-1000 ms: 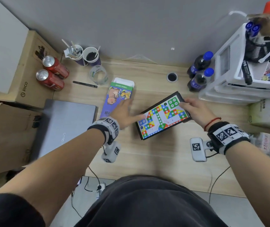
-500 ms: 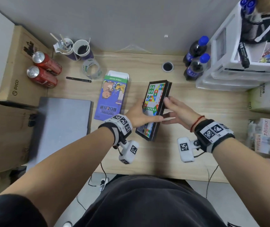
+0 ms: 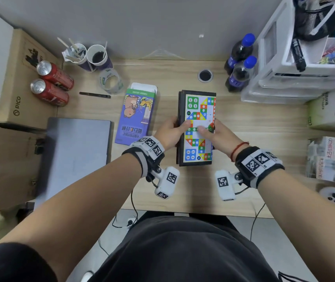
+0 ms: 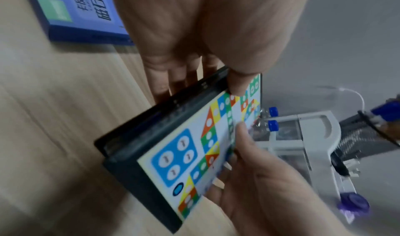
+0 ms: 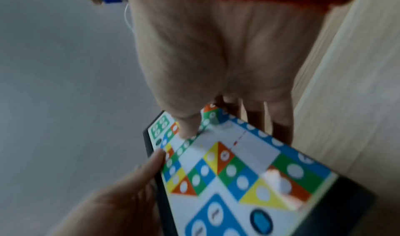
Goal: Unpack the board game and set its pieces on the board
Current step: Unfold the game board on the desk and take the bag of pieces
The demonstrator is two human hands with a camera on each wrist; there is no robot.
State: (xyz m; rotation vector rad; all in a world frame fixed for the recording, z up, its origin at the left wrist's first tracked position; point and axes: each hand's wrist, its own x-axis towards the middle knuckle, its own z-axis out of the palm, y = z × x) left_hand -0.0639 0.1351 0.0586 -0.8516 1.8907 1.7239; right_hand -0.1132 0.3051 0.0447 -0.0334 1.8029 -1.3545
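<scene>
1. Folded game board point(image 3: 197, 127) sits at frame centre, above the desk point(image 3: 254, 127).
2. Left hand point(image 3: 167, 132) and right hand point(image 3: 217, 135) pinch its long edges, thumbs on top.
3. Only the wrist views show fingers underneath.
4. Purple game box point(image 3: 136, 115) lies just left.

"PICO" with a ring logo is showing on the cardboard box point(image 3: 18, 82) at the left edge of the head view. Upside-down Chinese characters are running across the purple game box point(image 3: 136, 115), too blurred for reading, as is the print on the packets point(image 3: 331, 157) at right.
</scene>
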